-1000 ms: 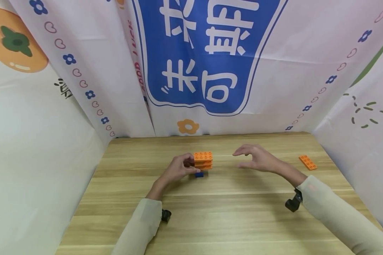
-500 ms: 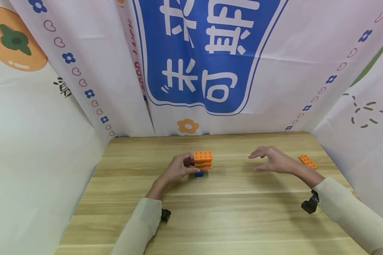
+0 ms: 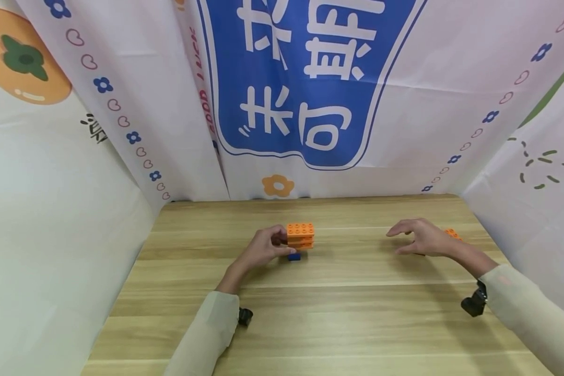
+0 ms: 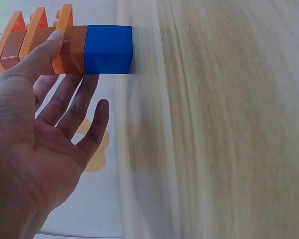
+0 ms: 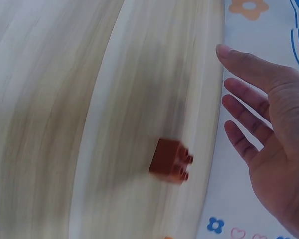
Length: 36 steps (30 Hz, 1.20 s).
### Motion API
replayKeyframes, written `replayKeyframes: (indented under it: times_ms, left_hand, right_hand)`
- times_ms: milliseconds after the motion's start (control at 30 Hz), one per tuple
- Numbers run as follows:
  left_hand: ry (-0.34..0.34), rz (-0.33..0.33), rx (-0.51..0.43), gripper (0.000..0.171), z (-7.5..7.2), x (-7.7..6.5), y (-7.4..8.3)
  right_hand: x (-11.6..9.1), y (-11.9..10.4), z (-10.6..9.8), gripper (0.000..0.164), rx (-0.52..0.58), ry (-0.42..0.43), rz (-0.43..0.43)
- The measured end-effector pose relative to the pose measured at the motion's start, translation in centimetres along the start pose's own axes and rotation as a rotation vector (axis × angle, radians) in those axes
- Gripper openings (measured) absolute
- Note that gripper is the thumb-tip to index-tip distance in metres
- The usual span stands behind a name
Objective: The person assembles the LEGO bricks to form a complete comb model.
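A stack of toy building bricks [image 3: 301, 236] stands upright on the table, a blue brick [image 4: 108, 50] at its base. Above that, brown bricks [image 4: 73, 50] alternate with orange studded plates. My left hand [image 3: 263, 245] grips the stack from the left, thumb on the near side, other fingers partly hidden behind. To the right, my right hand [image 3: 423, 237] hovers over the table with fingers apart and nothing between them. Below it, a loose brown brick [image 5: 168, 160] with studs lies on the wood; in the head view that hand mostly covers it.
A loose orange plate [image 3: 453, 233] lies at the table's right, partly hidden behind the right hand. The wooden table [image 3: 282, 324] ends at a printed cloth wall [image 3: 404, 130] behind, with cloth on both sides.
My right hand has moved right, away from the stack, towards the loose orange plate, which it now partly hides. The left hand and the stack have stayed in place.
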<state>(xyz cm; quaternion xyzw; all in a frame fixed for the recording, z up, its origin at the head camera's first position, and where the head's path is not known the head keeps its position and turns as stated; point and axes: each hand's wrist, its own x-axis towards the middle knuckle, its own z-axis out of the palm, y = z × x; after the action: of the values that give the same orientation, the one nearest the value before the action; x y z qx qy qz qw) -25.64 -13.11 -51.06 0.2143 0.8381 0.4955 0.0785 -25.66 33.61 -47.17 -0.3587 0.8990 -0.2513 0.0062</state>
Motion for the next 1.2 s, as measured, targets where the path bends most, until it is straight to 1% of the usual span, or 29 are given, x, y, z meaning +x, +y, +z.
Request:
replayKeyframes:
  times_ms: [133,400,600,733,933,1200]
  left_hand:
    - [-0.001,0.007,-0.001,0.028,0.0,0.0,-0.1]
    - [-0.002,-0.001,-0.007,0.028,0.0,-0.1,0.0]
    - [0.001,0.010,-0.012,0.028,0.0,-0.1,-0.1]
    - [-0.001,0.004,-0.007,0.028,0.0,0.0,-0.2]
    - [-0.001,-0.006,0.000,0.028,0.1,0.0,-0.1]
    - [0.000,-0.006,-0.002,0.028,0.0,-0.1,0.2]
  right_hand:
    - [-0.9,0.9,-0.2,0.041,0.003,-0.010,0.034]
    - [-2.4,2.5,-0.7,0.042,0.005,-0.016,0.107]
    - [-3.3,3.8,-1.0,0.046,0.024,-0.025,0.164]
    - [-3.9,4.5,-1.1,0.048,0.019,-0.037,0.202]
    - [-4.4,5.0,-1.3,0.050,0.031,-0.047,0.247]
    - [-4.8,5.2,-1.1,0.041,-0.014,-0.038,0.268]
